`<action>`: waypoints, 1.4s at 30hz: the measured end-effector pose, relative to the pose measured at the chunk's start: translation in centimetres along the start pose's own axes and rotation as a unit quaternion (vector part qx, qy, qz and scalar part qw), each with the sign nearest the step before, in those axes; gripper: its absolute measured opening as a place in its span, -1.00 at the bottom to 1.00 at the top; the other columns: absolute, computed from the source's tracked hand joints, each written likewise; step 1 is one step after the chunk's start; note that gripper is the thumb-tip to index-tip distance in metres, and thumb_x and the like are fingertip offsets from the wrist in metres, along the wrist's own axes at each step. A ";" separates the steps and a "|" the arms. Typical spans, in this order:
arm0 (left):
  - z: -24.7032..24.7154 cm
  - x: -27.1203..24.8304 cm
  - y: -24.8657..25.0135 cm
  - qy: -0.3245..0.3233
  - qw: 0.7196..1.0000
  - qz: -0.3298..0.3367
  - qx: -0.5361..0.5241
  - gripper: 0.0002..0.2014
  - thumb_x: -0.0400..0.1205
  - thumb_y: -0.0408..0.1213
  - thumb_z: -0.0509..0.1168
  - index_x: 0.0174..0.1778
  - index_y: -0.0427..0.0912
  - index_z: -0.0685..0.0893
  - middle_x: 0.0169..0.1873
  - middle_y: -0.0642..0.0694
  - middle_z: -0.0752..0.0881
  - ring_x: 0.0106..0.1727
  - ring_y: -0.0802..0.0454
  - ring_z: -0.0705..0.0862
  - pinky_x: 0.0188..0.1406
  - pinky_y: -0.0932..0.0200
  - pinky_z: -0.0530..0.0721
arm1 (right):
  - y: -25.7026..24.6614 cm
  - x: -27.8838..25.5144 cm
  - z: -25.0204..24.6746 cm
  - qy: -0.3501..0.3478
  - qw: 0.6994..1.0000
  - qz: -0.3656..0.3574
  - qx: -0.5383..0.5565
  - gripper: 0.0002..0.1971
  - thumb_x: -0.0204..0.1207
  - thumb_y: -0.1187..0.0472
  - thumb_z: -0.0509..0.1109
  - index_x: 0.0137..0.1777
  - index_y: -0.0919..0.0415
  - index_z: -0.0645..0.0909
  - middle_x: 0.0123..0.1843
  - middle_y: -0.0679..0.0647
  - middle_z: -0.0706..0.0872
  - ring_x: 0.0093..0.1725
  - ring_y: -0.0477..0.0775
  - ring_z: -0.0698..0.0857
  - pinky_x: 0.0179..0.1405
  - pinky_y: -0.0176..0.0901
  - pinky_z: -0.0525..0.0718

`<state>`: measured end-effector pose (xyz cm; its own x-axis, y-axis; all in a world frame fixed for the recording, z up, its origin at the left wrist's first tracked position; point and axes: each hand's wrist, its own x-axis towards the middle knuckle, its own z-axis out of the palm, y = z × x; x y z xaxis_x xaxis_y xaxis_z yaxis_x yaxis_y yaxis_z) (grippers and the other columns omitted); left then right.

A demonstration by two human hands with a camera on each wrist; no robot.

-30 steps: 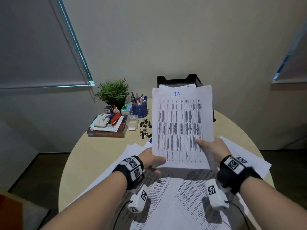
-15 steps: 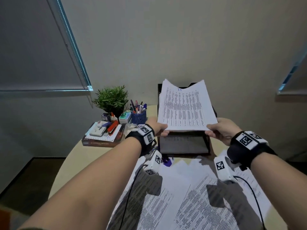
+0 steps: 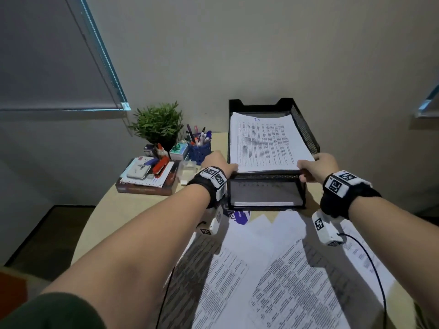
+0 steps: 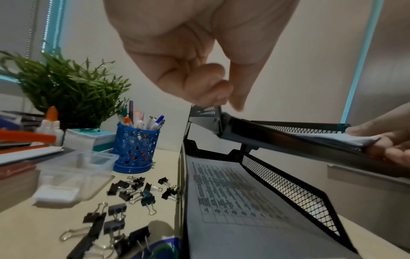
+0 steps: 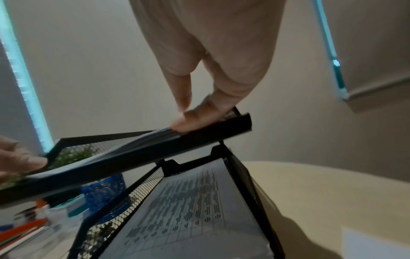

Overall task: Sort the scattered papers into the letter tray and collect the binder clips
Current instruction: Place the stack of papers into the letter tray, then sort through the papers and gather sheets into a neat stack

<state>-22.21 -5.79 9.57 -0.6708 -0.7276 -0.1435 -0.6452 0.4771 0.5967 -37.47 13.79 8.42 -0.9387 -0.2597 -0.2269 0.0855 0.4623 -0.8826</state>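
Black wire-mesh letter tray [image 3: 306, 136] of two tiers is seen standing at the far side of a round beige table [image 3: 133, 210]. A stack of white printed papers [image 3: 266, 146] is laid in the upper tier, its near edge lying on the tier's front rim. The near left corner of that stack is met by the left hand [image 3: 217, 162], whose fingers are curled with the thumb tip pressed against them at the rim in the left wrist view [image 4: 199, 82]; whether paper is pinched between them cannot be told. The near right corner is pinched by the right hand [image 3: 319, 165], thumb on the top sheet and fingers curled under the rim [image 5: 199, 112]. A second pile of printed sheets [image 4: 233, 192] is held in the lower tier. More loose printed sheets [image 3: 273, 269] are fanned over the near part of the table. Black binder clips [image 4: 133, 192] are scattered on the table just left of the tray, near a clear plastic box [image 4: 73, 168], a blue perforated pen cup [image 3: 199, 149] and a green potted plant [image 3: 159, 122].
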 end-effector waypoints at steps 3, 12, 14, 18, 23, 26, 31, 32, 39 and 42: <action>0.0 -1.7 -1.5 -0.012 0.998 -0.008 -0.060 -0.69 0.46 -0.02 0.42 -0.17 -0.11 0.46 -0.08 -0.22 0.72 -0.02 -0.21 0.71 -0.03 -0.04 0.68 | 0.0 -1.9 -0.4 0.017 0.997 -0.035 -0.061 -0.64 0.49 0.25 0.42 0.21 0.25 0.40 -0.09 0.27 0.65 -0.51 0.16 0.64 -0.23 0.22 0.79; 1.7 -9.6 -10.0 -0.175 0.981 -0.061 -0.049 -0.72 0.53 -0.19 0.43 0.04 -0.17 0.52 0.02 -0.21 0.73 -0.04 -0.11 0.75 -0.08 0.06 0.71 | 5.0 -12.5 -2.1 -0.068 0.991 -0.061 -0.099 -0.66 0.56 0.21 0.40 0.25 0.18 0.39 -0.28 0.07 0.60 -0.33 0.06 0.67 -0.35 -0.10 0.65; 2.5 -11.6 -12.2 -0.182 0.981 -0.061 0.017 -0.68 0.51 -0.10 0.43 0.09 -0.15 0.55 0.05 -0.15 0.69 0.03 -0.10 0.68 -0.01 0.12 0.58 | 7.3 -14.7 -1.8 -0.100 0.990 -0.037 -0.094 -0.60 0.56 0.20 0.40 0.34 0.19 0.39 -0.25 0.11 0.59 -0.22 0.17 0.72 -0.24 -0.02 0.70; 3.9 -15.2 -15.5 -0.201 0.975 -0.070 0.066 -0.67 0.47 -0.09 0.47 0.03 -0.13 0.56 -0.01 -0.09 0.63 -0.03 -0.02 0.59 -0.01 0.14 0.55 | 11.1 -18.3 -1.3 -0.147 0.978 -0.013 -0.148 -0.54 0.58 0.13 0.37 0.41 0.12 0.32 0.00 0.24 0.68 -0.06 0.26 0.73 -0.19 -0.02 0.62; 5.2 -18.5 -16.8 -0.152 0.976 -0.027 0.151 -0.40 0.46 0.06 0.43 0.36 -0.16 0.53 0.36 -0.17 0.51 0.36 -0.12 0.50 0.35 0.03 0.54 | 14.4 -20.4 -1.0 -0.158 0.965 0.002 -0.210 -0.47 0.59 0.10 0.36 0.50 0.15 0.28 0.15 0.16 0.59 -0.03 0.11 0.63 -0.22 -0.12 0.52; 6.0 -20.3 -16.3 -0.170 0.971 -0.024 0.166 -0.16 0.43 0.22 0.38 0.54 -0.16 0.34 0.58 -0.16 0.22 0.59 -0.13 0.22 0.55 -0.07 0.32 | 16.1 -21.3 -1.0 -0.160 0.958 0.019 -0.237 -0.42 0.56 0.14 0.40 0.51 0.23 0.28 0.22 0.15 0.54 0.05 0.05 0.52 -0.07 -0.20 0.43; 7.5 -22.4 -15.4 -0.256 0.950 -0.008 0.181 0.14 0.28 0.47 0.30 0.65 0.08 -0.10 0.66 -0.05 -0.22 0.67 -0.10 -0.25 0.52 -0.47 -0.20 | 18.5 -22.0 -1.1 -0.117 0.938 0.040 -0.325 -0.41 0.46 0.03 0.48 0.40 0.28 0.42 0.22 0.19 0.56 0.16 0.19 0.58 0.06 -0.10 0.57; 7.9 -22.8 -15.4 -0.264 0.944 0.000 0.199 0.15 0.27 0.49 0.29 0.65 0.11 -0.16 0.65 -0.04 -0.28 0.66 -0.11 -0.30 0.49 -0.51 -0.23 | 18.7 -22.3 -1.2 -0.100 0.931 0.047 -0.348 -0.40 0.44 -0.02 0.48 0.38 0.27 0.44 0.25 0.21 0.55 0.20 0.23 0.57 0.12 -0.04 0.60; 8.9 -23.7 -15.0 -0.261 0.926 0.008 0.272 0.08 0.38 0.26 0.32 0.63 0.11 -0.27 0.64 -0.07 -0.33 0.65 -0.17 -0.35 0.44 -0.59 -0.16 | 18.8 -22.9 -1.3 0.007 0.922 0.200 -0.330 -0.02 0.22 -0.12 0.64 0.50 0.31 0.21 0.42 0.38 0.32 0.44 0.38 0.30 0.34 0.22 0.43; 8.5 -23.5 -14.4 -0.259 0.934 0.003 0.245 -0.03 0.42 0.19 0.29 0.64 0.11 -0.13 0.66 -0.05 -0.23 0.66 -0.16 -0.26 0.45 -0.57 -0.11 | 18.7 -22.6 -1.4 0.039 0.932 0.223 -0.282 -0.05 0.22 0.03 0.67 0.48 0.32 0.19 0.44 0.40 0.27 0.45 0.40 0.28 0.35 0.26 0.41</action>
<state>-0.24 8.59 -2.36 -0.6798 -0.4490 -0.5798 -0.6464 0.7404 0.1845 -15.14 29.45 -2.43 -0.8749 0.1170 -0.4700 0.3047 0.8872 -0.3465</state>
